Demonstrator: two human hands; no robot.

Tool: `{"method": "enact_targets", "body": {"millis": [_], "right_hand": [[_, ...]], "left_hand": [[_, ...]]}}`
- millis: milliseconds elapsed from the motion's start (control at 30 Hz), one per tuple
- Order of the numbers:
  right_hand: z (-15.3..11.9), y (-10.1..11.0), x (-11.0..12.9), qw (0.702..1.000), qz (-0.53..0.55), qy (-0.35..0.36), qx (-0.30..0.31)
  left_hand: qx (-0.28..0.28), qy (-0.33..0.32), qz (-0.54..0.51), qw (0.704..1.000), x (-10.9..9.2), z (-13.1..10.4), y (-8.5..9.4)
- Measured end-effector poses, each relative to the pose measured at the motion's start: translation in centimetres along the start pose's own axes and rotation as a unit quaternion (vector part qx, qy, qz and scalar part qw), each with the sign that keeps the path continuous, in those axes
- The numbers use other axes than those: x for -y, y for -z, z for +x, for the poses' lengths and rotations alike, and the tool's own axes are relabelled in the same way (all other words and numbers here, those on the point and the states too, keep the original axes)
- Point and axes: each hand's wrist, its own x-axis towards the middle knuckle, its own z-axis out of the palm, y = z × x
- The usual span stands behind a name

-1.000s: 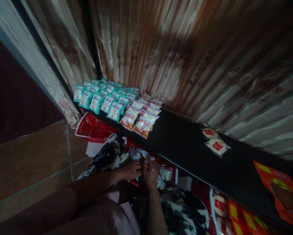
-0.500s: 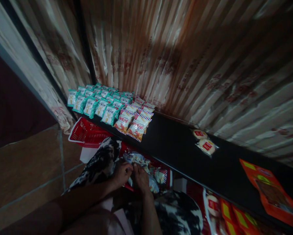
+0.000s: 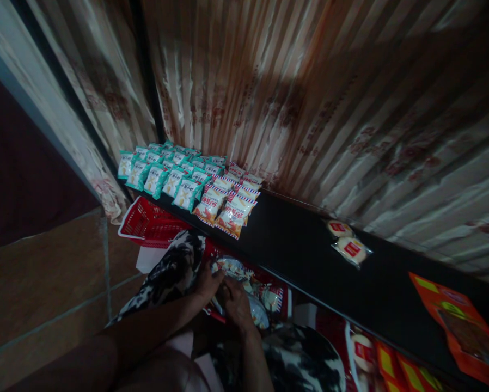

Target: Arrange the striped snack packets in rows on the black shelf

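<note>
Beyond the left grip [image 3: 208, 282] and right grip [image 3: 234, 299] rises a pleated curtain [image 3: 228, 65], pale and brownish, printed with reddish flowers and faint lettering that cannot be read. Left of both, brown floor tiles [image 3: 65, 277] meet in pale straight joints. Just ahead of the hands runs a long, flat black desk [image 3: 293, 239]. At its near edge, a red basket [image 3: 289, 305] sits directly under the grip; ahead-left is a latticed red plastic basket [image 3: 146, 220] with a white rim; to the right, a white-edged red container [image 3: 328, 326] holds orange-and-yellow packs [image 3: 410, 371]. Well to the right on the desk lies an orange pouch [image 3: 460, 326], brown showing through its front, its print too small to read. Straight ahead lean glossy striped packs [image 3: 233, 215] with bold red characters; just left of these, pillowy teal-and-white packets [image 3: 186, 193] read 小鱼小虾. Ahead-right, two round white pieces [image 3: 350, 247] in clear film bear red labels, lettering blurred. Crinkled, shiny packets [image 3: 257, 311] lie in the basket beneath the grip. Both hands' fingers curl close together there; whether either is clamped on a packet, I cannot tell.
</note>
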Motion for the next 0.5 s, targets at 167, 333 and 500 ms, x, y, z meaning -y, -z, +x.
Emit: {"method": "enact_targets", "body": {"millis": [167, 333, 500], "right_hand": [[-0.1, -0.4, 0.4, 1.0, 0.009, 0.01, 0.014], [-0.3, 0.0, 0.5, 0.997, 0.065, -0.017, -0.038], [-0.4, 1.1, 0.1, 0.973, 0.119, -0.089, -0.178]], "left_hand": [[-0.012, 0.038, -0.033, 0.999, -0.4, 0.6, 0.2], [-0.027, -0.002, -0.046, 0.999, -1.3, -0.3, 1.0], [-0.002, -0.093, -0.074, 0.993, -2.3, -1.7, 2.5]]}}
